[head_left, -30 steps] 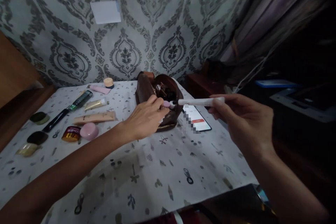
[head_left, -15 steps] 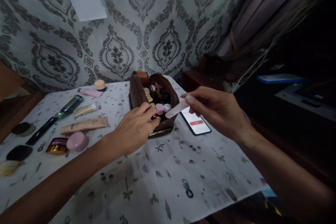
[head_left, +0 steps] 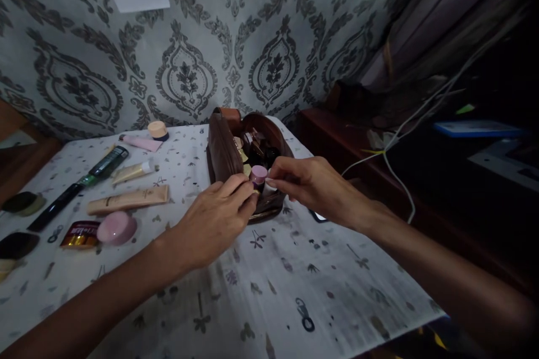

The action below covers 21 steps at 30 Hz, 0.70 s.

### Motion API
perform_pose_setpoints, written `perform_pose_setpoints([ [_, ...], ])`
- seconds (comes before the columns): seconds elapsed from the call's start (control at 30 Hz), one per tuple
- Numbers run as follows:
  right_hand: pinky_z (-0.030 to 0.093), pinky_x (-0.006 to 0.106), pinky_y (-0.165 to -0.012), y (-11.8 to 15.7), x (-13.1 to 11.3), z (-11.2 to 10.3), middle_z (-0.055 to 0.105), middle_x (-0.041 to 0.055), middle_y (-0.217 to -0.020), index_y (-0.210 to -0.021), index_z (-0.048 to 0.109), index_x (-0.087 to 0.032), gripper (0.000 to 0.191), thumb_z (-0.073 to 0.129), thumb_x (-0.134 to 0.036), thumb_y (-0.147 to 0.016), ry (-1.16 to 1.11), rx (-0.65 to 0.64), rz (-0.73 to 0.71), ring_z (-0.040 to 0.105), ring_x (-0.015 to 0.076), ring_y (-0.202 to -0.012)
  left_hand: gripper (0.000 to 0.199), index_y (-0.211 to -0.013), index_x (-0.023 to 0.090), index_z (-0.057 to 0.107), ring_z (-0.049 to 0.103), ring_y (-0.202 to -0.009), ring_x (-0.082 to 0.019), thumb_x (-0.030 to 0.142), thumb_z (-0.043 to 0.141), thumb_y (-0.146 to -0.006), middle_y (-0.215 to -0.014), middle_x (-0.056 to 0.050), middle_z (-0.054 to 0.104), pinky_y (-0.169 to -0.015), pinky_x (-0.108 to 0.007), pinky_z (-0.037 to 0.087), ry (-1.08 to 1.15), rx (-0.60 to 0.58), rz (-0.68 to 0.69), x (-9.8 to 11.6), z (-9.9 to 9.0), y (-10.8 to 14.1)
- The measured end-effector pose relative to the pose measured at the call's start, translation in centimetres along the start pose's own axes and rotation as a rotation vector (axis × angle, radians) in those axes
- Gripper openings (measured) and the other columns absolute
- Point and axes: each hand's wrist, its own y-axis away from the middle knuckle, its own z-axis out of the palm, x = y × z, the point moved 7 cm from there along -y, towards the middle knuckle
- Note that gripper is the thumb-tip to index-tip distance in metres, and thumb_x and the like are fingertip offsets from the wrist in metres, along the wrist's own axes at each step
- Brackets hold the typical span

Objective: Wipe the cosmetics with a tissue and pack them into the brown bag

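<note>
Cosmetics (head_left: 257, 145) fill the open, brown leather-like pouch (head_left: 222, 151) between your left hand (head_left: 214, 216), curled at its rim, and your narrowly pinched right hand (head_left: 315, 186); what either holds is unclear.

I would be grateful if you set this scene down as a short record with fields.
Left hand: the left hand has its fingertips at the near rim of the open brown zippered bag
Right hand: the right hand has its fingertips at the bag's opening; grip unclear
In bag: small pink-lidded container, among other items
Left of bag: long peach tube, round pink container, red-and-gold jar
Phone: flat, dark-edged phone, mostly hidden by the right hand
Surface: white patterned cloth
</note>
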Motion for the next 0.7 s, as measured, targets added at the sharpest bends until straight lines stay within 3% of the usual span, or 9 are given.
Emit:
perform_pose_setpoints([
  [0.1,0.030,0.022,-0.049,0.1,0.5,0.2,0.053,-0.0043,-0.050,-0.069,0.065,-0.019,0.031,0.059,-0.039,-0.091,0.023,0.008,0.007,0.044,0.0092,-0.048,0.038,-0.126,0.008,0.052,0.046,-0.132,-0.032,0.003,0.040,-0.091,-0.128,-0.018,0.059,-0.093,-0.043,0.051,0.033,0.023,-0.011,-0.1,0.1,0.2],
  [0.2,0.031,0.023,-0.051,0.2,0.5,0.3,0.055,-0.0031,-0.054,-0.069,0.067,-0.019,0.034,0.056,-0.041,-0.093,0.038,0.000,-0.016,0.047,0.0098,-0.051,0.041,-0.129,0.008,0.050,0.045,-0.134,-0.032,0.002,0.040,-0.089,-0.130,-0.019,0.058,-0.096,-0.044,0.051,0.047,0.044,-0.006,-0.1,0.2,0.4],
  [0.4,0.040,0.025,-0.056,0.2,0.1,-0.5,0.065,0.0043,-0.081,-0.089,0.073,-0.018,0.027,0.060,-0.042,-0.091,0.231,0.085,-0.054,0.056,0.0130,-0.061,0.039,-0.127,0.008,0.052,0.049,-0.132,-0.031,0.002,0.036,-0.092,-0.130,-0.019,0.060,-0.093,-0.045,0.057,0.063,0.206,0.005,0.1,-0.9,1.5],
  [0.5,0.047,0.031,-0.070,-0.3,-0.3,-0.7,0.069,0.0098,-0.096,-0.107,0.071,-0.017,0.033,0.058,-0.044,-0.092,0.313,0.131,-0.121,0.063,0.0210,-0.081,0.039,-0.125,0.012,0.055,0.052,-0.128,-0.031,0.003,0.037,-0.092,-0.127,-0.018,0.062,-0.091,-0.047,0.058,0.138,0.303,-0.034,0.0,-1.8,2.6],
  [0.6,0.046,0.039,-0.090,-1.1,-0.9,0.4,0.070,0.0124,-0.106,-0.108,0.070,-0.016,0.031,0.049,-0.037,-0.097,0.331,0.019,-0.258,0.061,0.0275,-0.106,0.040,-0.120,0.013,0.060,0.058,-0.120,-0.030,0.001,0.038,-0.088,-0.120,-0.018,0.064,-0.089,-0.045,0.059,0.183,0.355,-0.079,-0.1,-2.1,3.9],
  [0.7,0.044,0.039,-0.092,-1.6,-1.1,1.8,0.072,0.0102,-0.097,-0.095,0.071,-0.018,0.032,0.041,-0.029,-0.101,0.310,-0.125,-0.296,0.062,0.0246,-0.101,0.042,-0.117,0.013,0.061,0.060,-0.112,-0.028,0.000,0.040,-0.082,-0.115,-0.018,0.064,-0.082,-0.042,0.060,0.212,0.347,-0.112,-0.3,-1.5,5.3],
])
